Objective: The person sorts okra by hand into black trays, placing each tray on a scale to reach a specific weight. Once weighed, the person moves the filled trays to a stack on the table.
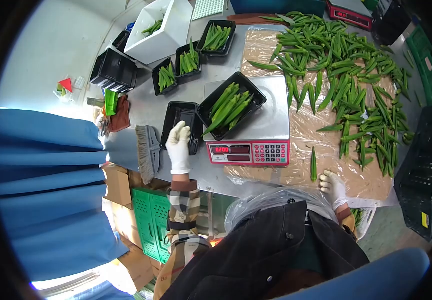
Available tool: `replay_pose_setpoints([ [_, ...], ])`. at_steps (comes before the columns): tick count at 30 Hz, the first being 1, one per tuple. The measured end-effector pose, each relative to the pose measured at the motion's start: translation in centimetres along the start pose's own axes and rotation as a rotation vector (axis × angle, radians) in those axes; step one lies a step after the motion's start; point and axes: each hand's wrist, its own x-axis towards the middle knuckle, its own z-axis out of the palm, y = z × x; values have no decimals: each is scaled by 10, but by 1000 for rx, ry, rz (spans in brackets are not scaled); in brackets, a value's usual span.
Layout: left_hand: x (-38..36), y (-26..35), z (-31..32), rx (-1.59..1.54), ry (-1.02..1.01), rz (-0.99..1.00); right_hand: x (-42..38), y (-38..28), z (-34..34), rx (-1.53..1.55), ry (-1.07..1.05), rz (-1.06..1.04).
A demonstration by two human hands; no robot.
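My left hand [178,150], in a white glove, is over an empty black tray [172,116] on the metal table. Its fingers are half bent, with nothing visible in them. Beside it, another black tray [252,105] sits slanted on the scale [271,117], with several okra pods [230,107] inside; one pod juts over its near edge. The red display [222,149] reads 0.200. My right hand [333,188], also gloved, rests at the table's front edge, fingers loosely bent and apart, holding nothing. Close to it lies a single okra pod [313,165].
A large okra pile [336,65] covers plastic-wrapped cardboard [261,52] at the right. Three filled black trays [188,59] stand at back left, by a white foam box [151,42]. A brush [147,152] lies left. Dark crates [421,175] stand at the right edge.
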Motion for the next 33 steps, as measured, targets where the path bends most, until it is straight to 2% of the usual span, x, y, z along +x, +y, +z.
replay_pose_setpoints([
  [1, 0, -8, 10, 70, 18, 193, 0, -1, 4, -104, 11, -48],
  [3, -12, -11, 29, 147, 18, 341, -1, -3, 12, -273, 12, -117],
  [5, -21, 1, 44, 445, 42, 607, 1, -3, 19, -398, -9, -158],
  [7, -21, 7, 55, 736, -28, 732, 5, 1, 27, -742, 98, -410],
  [9, -16, 6, 62, 902, -43, 699, -4, -6, 36, -1123, 174, -581],
  [10, -13, 10, 63, 942, -54, 692, -6, -12, 41, -1134, 193, -544],
  [11, -12, 15, 65, 981, -66, 686, -8, -16, 43, -1060, 179, -495],
  [13, -17, 35, 66, 759, -25, 695, -10, -24, 47, -916, 150, -396],
  [15, -33, 62, 74, 309, -129, 462, -12, -30, 54, -603, -49, -409],
  [17, -61, 93, 94, 300, -201, 536, -29, -46, 73, -325, -254, -429],
  [19, -90, 93, 122, 283, -418, 725, -69, -82, 117, -81, -461, -474],
  [21, -130, 86, 143, 286, -855, 697, -83, -94, 140, 229, -477, -369],
  [23, -145, 72, 154, 276, -937, 688, -70, -92, 131, 368, -504, -243],
  [24, -139, 69, 150, 246, -802, 713, -43, -81, 102, 358, -522, -173],
  [25, -125, 66, 143, 256, -640, 658, -29, -73, 83, 349, -535, -101],
  [26, -101, 62, 133, 215, -504, 540, -33, -73, 76, 290, -323, -111],
  [27, -82, 69, 119, 261, -316, 501, -41, -74, 72, 220, -134, -140],
  [28, -68, 77, 105, 266, -133, 453, -41, -68, 62, 199, -78, -133],
  [29, -43, 57, 86, 344, 11, 461, -36, -60, 50, 178, -24, -125],
  [31, -18, 38, 59, 476, 144, 327, -26, -42, 33, -66, 17, -167],
  [33, 6, -4, 43, 433, 13, 43, -19, -31, 30, -204, 50, -193],
])
